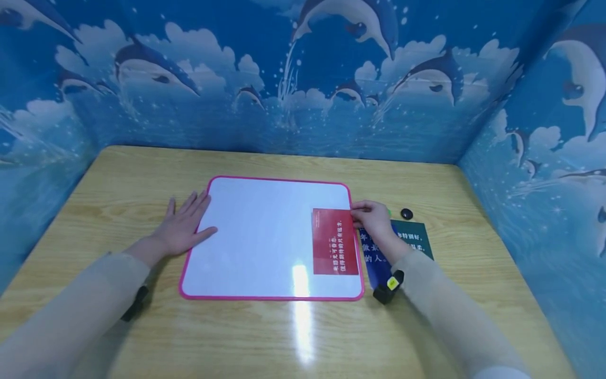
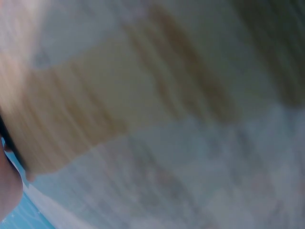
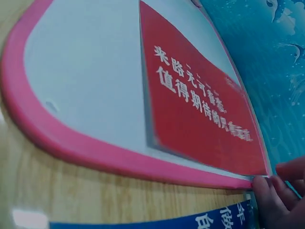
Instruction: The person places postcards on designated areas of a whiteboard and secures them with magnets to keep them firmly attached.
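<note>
A whiteboard (image 1: 255, 237) with a pink rim lies flat on the table. On its right part lies a red card (image 1: 327, 247) printed with white characters. My left hand (image 1: 182, 226) rests spread over the board's left rim, thumb reaching onto the white surface. At the board's right rim, my right hand (image 1: 374, 217) pinches the upper right corner of the red card between thumb and fingers. The right wrist view shows the fingertips (image 3: 262, 186) right at that corner of the card. In the left wrist view, blur hides most of the hand's work.
Under and beside my right forearm lie a blue card (image 1: 376, 263) and a dark green card (image 1: 416, 234), both with white characters. A round black piece (image 1: 406, 213) sits just behind them. Dolphin-printed blue cloth (image 1: 284, 121) stands behind the wooden table (image 1: 236, 337).
</note>
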Action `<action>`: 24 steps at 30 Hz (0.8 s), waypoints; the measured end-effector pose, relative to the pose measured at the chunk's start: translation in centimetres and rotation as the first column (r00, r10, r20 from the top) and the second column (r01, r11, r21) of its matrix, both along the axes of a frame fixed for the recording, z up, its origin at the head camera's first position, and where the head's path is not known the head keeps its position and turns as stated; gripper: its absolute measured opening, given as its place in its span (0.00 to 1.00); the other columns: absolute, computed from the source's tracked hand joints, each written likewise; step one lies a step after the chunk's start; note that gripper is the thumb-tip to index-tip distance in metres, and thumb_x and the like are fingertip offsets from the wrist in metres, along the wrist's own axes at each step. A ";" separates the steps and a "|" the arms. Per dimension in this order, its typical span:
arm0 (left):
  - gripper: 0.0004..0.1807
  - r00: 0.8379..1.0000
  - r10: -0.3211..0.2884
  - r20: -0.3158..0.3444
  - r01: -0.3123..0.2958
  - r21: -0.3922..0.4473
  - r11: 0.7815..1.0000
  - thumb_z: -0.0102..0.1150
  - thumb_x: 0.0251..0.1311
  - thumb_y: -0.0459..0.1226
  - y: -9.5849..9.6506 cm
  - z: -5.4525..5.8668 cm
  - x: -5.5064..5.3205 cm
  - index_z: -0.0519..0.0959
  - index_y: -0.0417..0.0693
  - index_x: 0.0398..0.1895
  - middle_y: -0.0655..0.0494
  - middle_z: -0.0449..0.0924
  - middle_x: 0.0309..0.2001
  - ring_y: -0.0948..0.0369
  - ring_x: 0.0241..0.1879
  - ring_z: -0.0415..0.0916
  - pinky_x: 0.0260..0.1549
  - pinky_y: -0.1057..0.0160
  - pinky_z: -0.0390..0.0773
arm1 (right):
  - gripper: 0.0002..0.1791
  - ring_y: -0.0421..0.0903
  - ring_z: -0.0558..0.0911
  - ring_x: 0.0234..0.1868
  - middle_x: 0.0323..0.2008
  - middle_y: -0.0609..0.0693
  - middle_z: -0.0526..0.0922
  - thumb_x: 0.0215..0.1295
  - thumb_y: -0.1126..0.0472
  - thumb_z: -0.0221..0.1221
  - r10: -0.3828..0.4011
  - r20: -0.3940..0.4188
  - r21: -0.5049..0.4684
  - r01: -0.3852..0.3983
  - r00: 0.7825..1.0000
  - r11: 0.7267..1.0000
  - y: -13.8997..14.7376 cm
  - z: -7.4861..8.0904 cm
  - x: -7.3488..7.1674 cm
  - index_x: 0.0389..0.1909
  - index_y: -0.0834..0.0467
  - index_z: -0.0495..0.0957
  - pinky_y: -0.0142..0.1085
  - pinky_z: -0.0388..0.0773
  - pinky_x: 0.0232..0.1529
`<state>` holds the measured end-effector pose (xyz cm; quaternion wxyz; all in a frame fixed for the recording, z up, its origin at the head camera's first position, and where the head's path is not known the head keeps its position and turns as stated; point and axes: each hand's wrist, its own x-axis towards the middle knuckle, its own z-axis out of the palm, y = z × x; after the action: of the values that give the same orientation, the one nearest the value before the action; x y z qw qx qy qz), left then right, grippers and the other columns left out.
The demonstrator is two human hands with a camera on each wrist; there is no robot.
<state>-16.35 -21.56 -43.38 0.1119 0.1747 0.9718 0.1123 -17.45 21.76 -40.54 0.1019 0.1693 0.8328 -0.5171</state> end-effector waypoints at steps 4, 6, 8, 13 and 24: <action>0.49 1.000 -0.003 -0.001 0.003 -0.001 1.000 0.36 0.62 0.65 0.0 0.0 0.0 0.36 0.45 0.74 0.44 0.32 0.75 0.44 0.74 0.28 0.64 0.33 0.22 | 0.17 0.47 0.80 0.44 0.50 0.59 0.78 0.68 0.60 0.52 0.033 -0.054 0.053 -0.030 0.998 0.998 0.2 0.5 0.3 0.55 0.61 0.74 0.33 0.82 0.39; 0.48 1.000 -0.003 0.001 0.003 -0.003 1.000 0.36 0.63 0.65 0.0 0.0 0.0 0.36 0.44 0.74 0.44 0.32 0.75 0.44 0.74 0.28 0.63 0.34 0.21 | 0.18 0.50 0.79 0.47 0.50 0.59 0.77 0.69 0.59 0.51 0.086 -0.106 0.111 -0.074 0.991 0.991 0.3 0.8 0.7 0.56 0.61 0.73 0.36 0.82 0.42; 0.48 1.000 -0.001 0.003 0.001 -0.009 1.000 0.35 0.63 0.65 0.0 0.0 0.0 0.36 0.45 0.74 0.45 0.32 0.76 0.44 0.74 0.28 0.64 0.34 0.21 | 0.20 0.52 0.77 0.52 0.53 0.59 0.76 0.69 0.56 0.51 0.183 -0.153 0.197 -0.151 0.971 0.969 0.3 1.1 1.3 0.58 0.61 0.71 0.41 0.80 0.47; 0.48 1.000 0.002 0.004 -0.002 -0.012 1.000 0.36 0.63 0.64 -0.1 0.0 0.0 0.36 0.45 0.74 0.44 0.32 0.75 0.44 0.74 0.28 0.63 0.34 0.20 | 0.36 0.56 0.63 0.67 0.67 0.59 0.62 0.63 0.50 0.58 0.521 -0.148 0.474 -0.402 0.841 0.783 -0.1 1.1 3.2 0.68 0.59 0.58 0.53 0.73 0.57; 0.49 1.000 -0.010 0.008 0.010 -0.011 1.000 0.35 0.63 0.65 0.1 0.2 0.3 0.35 0.44 0.74 0.43 0.32 0.75 0.43 0.74 0.28 0.63 0.33 0.21 | 0.52 0.60 0.38 0.75 0.75 0.56 0.42 0.55 0.31 0.54 0.779 0.166 0.678 -0.644 0.605 0.355 -0.1 -0.5 5.9 0.74 0.50 0.45 0.63 0.36 0.69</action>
<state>-16.01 -21.46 -43.17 0.1172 0.1784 0.9711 0.1071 -11.57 21.70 -41.04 0.1693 -0.2342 0.9531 -0.0902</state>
